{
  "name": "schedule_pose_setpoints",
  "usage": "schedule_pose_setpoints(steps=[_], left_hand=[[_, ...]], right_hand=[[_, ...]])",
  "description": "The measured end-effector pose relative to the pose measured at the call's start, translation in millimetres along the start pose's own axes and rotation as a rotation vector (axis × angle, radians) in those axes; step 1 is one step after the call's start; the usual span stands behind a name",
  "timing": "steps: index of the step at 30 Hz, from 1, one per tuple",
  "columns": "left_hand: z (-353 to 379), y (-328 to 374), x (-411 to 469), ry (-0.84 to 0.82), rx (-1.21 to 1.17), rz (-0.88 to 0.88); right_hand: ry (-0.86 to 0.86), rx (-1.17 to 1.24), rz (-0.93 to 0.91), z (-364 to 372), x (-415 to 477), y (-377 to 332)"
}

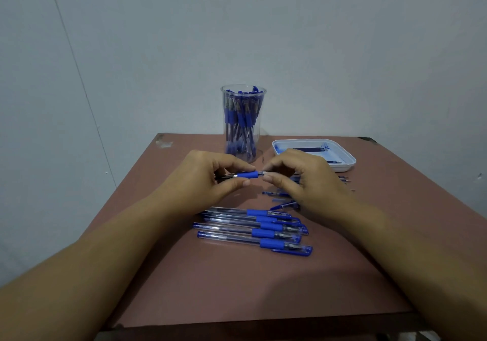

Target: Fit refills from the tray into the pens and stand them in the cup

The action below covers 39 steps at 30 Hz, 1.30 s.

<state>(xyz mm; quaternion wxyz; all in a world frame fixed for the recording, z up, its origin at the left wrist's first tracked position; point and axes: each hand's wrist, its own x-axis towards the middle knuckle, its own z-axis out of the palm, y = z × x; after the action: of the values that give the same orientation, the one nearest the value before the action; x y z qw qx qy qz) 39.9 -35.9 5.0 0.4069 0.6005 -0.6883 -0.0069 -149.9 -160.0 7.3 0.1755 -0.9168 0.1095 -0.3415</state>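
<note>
Cup [243, 129] largely stocked; five pens [253, 228] await on table [237, 282]; left hand [208, 180] pinching pen [246, 175], right hand [303, 180] fingertips closed at its tip; tray [342, 162] nearly spent.

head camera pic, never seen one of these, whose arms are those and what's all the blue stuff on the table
There is no machine here. The single picture comes from a wide-angle camera worn on a person's head, looking forward and down, so the two arms reaching in from the bottom are the wearer's own.

The left hand and right hand meet over a brown table. Between them they hold one pen: the left pinches its blue grip, and the right fingertips are at the tip end.

Nearer the camera, a row of capped pens lies flat. At the back stands a clear cup already full of upright pens. To its right is a white tray with dark refills in it. A few loose pen parts lie partly hidden beneath the right hand; which parts they are I cannot tell.
</note>
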Motion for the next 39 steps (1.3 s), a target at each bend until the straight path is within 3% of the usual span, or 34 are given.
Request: schedule_pose_setpoints(steps=[29, 36, 39], left_hand=[[5.4, 5.8, -0.9, 0.012, -0.022, -0.025], [6.1, -3.3, 1.1, 0.007, -0.006, -0.079], [4.0, -7.0, 0.7, 0.005, -0.002, -0.092]], right_hand=[[-0.011, 0.056, 0.018, -4.0, -2.6, -2.2], [-0.147, 0.031, 0.139, -23.9, -6.7, 12.5], [-0.280, -0.029, 0.187, -38.0, -12.6, 17.9]])
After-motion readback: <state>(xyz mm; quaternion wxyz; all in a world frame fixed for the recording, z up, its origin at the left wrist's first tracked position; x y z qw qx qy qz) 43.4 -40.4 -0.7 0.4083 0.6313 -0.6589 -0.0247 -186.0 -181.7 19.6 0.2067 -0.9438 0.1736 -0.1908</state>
